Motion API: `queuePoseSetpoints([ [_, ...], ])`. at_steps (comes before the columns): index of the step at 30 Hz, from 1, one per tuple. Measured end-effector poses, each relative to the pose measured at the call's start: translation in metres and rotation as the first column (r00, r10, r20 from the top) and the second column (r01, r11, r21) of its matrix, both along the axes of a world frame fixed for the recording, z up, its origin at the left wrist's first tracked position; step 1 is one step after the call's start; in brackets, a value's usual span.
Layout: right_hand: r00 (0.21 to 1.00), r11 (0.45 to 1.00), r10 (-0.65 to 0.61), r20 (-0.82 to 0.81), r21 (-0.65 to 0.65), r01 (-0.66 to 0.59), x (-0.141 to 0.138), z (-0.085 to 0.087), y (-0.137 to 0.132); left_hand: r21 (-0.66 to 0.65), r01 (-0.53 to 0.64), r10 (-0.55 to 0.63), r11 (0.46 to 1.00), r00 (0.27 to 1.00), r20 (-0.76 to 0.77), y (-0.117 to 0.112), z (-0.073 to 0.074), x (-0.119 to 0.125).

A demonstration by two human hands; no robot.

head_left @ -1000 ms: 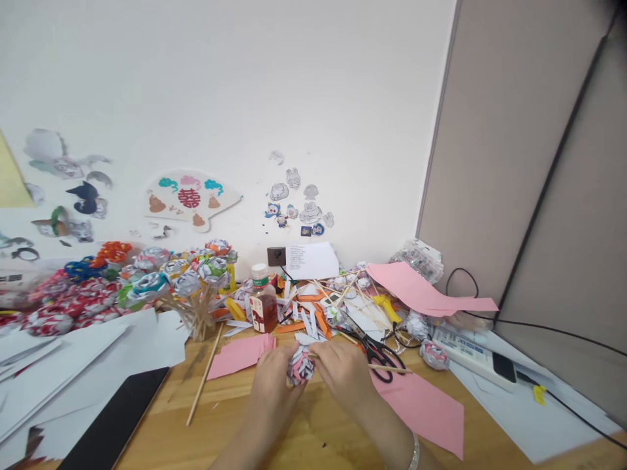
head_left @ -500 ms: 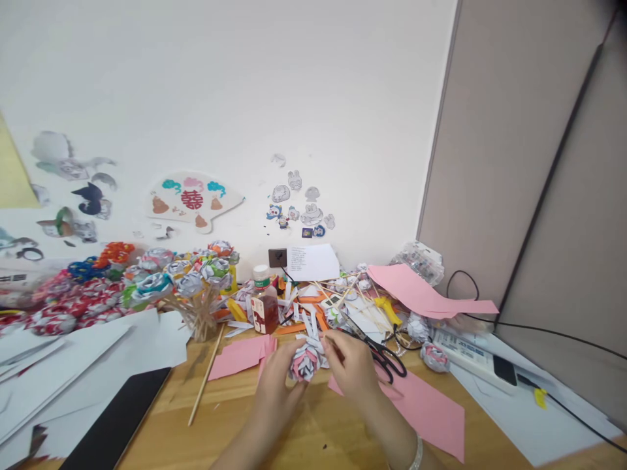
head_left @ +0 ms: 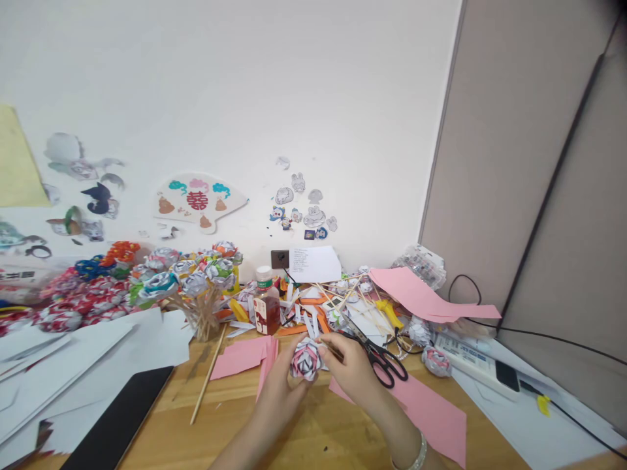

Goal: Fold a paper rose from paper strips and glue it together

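Between my hands, above the wooden table (head_left: 294,437), is a pink and white folded paper flower (head_left: 306,360). My left hand (head_left: 283,375) wraps round its left side, thumb below. At its upper right edge my right hand (head_left: 345,362) pinches with thumb and forefinger, touching the paper petals. Black-handled scissors (head_left: 385,365) lie just right of my right hand, partly on a pink paper sheet (head_left: 434,414). Left of my left hand are pink paper pieces (head_left: 242,354). The flower's underside is hidden by my fingers.
A wooden stick (head_left: 208,375) and a black flat slab (head_left: 120,418) lie to the left. Paper flowers on sticks (head_left: 206,281) stand behind, beside a bottle (head_left: 266,307). A power strip (head_left: 477,362) and another paper flower (head_left: 435,361) are on the right.
The flower has turned so its petals face me more fully. My right hand's fingers have shifted slightly along its right edge. The whole view has moved a little.
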State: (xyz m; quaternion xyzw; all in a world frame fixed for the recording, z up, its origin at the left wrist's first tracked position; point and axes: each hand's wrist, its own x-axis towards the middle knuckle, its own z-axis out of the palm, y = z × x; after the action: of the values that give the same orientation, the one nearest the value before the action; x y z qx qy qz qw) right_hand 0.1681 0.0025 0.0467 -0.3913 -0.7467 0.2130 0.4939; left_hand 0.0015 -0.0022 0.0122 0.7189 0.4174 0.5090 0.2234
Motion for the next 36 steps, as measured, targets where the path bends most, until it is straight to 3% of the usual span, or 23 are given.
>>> queuePoseSetpoints([
  [5, 0.991, 0.991, -0.132, -0.032, 0.025, 0.132, -0.001, -0.006, 0.003, -0.043, -0.011, 0.015, 0.999, 0.995, 0.099, 0.000, -0.005, 0.004],
  [7, 0.994, 0.994, -0.108, -0.031, 0.032, 0.109, -0.003, -0.009, 0.004, -0.060, 0.012, -0.002, 0.998, 0.987, 0.162, 0.002, -0.007, 0.004],
  [12, 0.996, 0.996, -0.072, -0.046, 0.049, 0.074, -0.010, -0.014, 0.003, -0.093, 0.197, -0.154, 0.976, 0.926, 0.345, 0.005, -0.003, 0.005],
  [14, 0.995, 0.996, -0.082, -0.054, 0.039, 0.084, -0.012, -0.015, 0.002, -0.103, 0.202, -0.150, 0.974, 0.914, 0.376, 0.005, -0.001, 0.005],
  [22, 0.996, 0.996, -0.030, -0.083, 0.087, 0.037, -0.014, -0.014, 0.002, -0.105, 0.034, 0.001, 0.994, 0.949, 0.314, 0.003, -0.002, 0.005],
  [31, 0.994, 0.999, -0.023, -0.103, 0.040, 0.027, -0.016, -0.016, 0.002, -0.122, 0.104, -0.061, 0.987, 0.946, 0.318, -0.001, -0.005, 0.007],
  [36, 0.996, 1.000, -0.005, -0.085, -0.006, 0.005, -0.017, -0.015, 0.000, -0.115, 0.036, -0.001, 0.993, 0.957, 0.291, 0.001, -0.003, 0.006],
])
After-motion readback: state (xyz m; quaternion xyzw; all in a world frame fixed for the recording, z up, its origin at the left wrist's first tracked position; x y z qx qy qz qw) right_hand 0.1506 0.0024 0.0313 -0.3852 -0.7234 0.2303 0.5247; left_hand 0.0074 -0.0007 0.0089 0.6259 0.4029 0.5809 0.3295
